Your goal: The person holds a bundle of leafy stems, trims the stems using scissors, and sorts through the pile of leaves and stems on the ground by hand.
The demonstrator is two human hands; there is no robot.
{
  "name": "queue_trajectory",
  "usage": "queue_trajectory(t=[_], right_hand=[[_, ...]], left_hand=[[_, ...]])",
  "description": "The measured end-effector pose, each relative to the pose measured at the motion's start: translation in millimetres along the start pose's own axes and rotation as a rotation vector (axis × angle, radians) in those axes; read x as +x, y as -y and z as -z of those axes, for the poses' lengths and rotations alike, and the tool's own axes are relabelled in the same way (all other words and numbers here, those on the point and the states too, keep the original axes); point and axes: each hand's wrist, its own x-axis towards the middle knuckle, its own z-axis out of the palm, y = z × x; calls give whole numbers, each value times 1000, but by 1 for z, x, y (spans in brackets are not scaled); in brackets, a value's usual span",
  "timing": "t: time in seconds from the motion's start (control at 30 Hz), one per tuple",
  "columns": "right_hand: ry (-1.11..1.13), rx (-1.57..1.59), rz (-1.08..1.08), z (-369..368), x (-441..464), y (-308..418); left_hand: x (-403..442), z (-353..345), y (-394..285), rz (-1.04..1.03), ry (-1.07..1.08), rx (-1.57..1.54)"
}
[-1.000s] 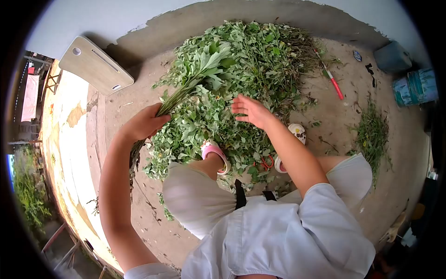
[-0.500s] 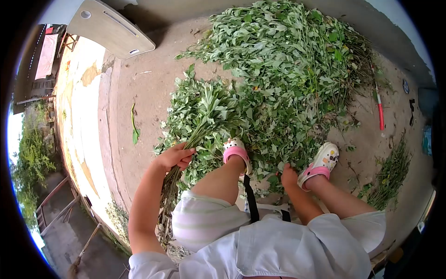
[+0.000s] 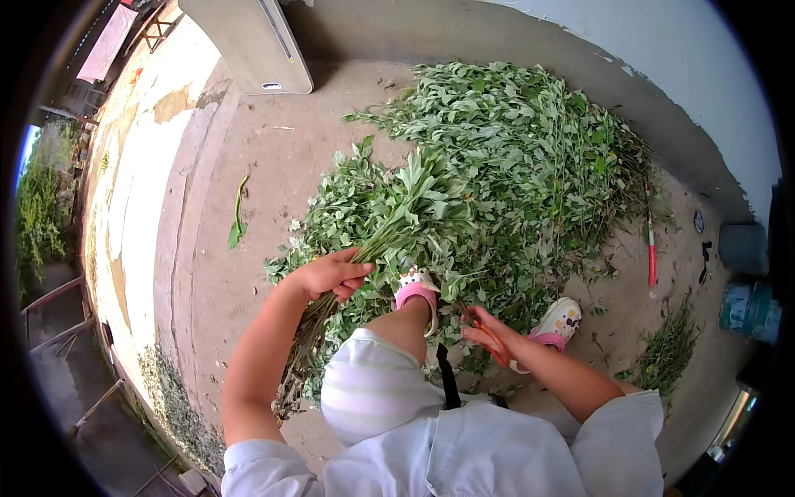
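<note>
My left hand is closed around a bunch of leafy green stems, with the leaves pointing away from me and the cut ends trailing back beside my forearm. My right hand grips scissors by their orange-red handles, low between my feet. Their blades are small and hard to make out against the leaves. Under and beyond both hands spreads a large heap of cut leafy stems. My pink and white clogs stand at its near edge.
A single green stem lies on the concrete to the left. At right are a red-handled tool, a smaller pile of stems, a grey bucket and a teal container. A pale board stands by the wall.
My right hand has risen from the leaves and moved left toward the bunch, and the scissors now show in it. My left hand still holds the stems. The view has shifted.
</note>
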Motion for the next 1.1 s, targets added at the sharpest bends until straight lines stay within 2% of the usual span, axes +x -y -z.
queue_trajectory(t=[0.03, 0.13, 0.23, 0.3, 0.5, 0.63, 0.73, 0.8, 0.83, 0.93, 1.03, 1.07, 1.1], right_hand=[[40, -96, 125, -8, 9, 15], [102, -19, 136, -37, 29, 61], [44, 5, 214, -55, 50, 82], [36, 131, 236, -63, 54, 99], [108, 157, 306, -56, 63, 104], [112, 348, 313, -62, 60, 111], [35, 237, 272, -61, 59, 113], [-169, 88, 268, -66, 61, 110], [-170, 84, 269, -66, 62, 109], [-446, -333, 447, -61, 67, 102], [-386, -346, 524, -49, 66, 109], [-309, -329, 390, -46, 62, 116], [-309, -329, 392, -45, 61, 118]], left_hand=[[-4, 0, 0, -13, 1, 15], [-11, -6, -3, -82, 16, 41], [-16, -11, -6, -128, 44, 59], [-20, -18, -8, -107, 7, 98], [-23, -17, -14, -67, 122, 63], [-18, -24, -14, -44, 170, 81], [-10, -24, -10, 7, 127, 196], [-11, -27, -12, 15, 144, 185], [-10, -27, -14, 25, 160, 175], [-8, -22, -18, 22, 172, 132], [-12, -24, -25, 32, 229, 99], [-11, -23, -25, 31, 228, 99], [-10, -22, -25, 26, 229, 115]])
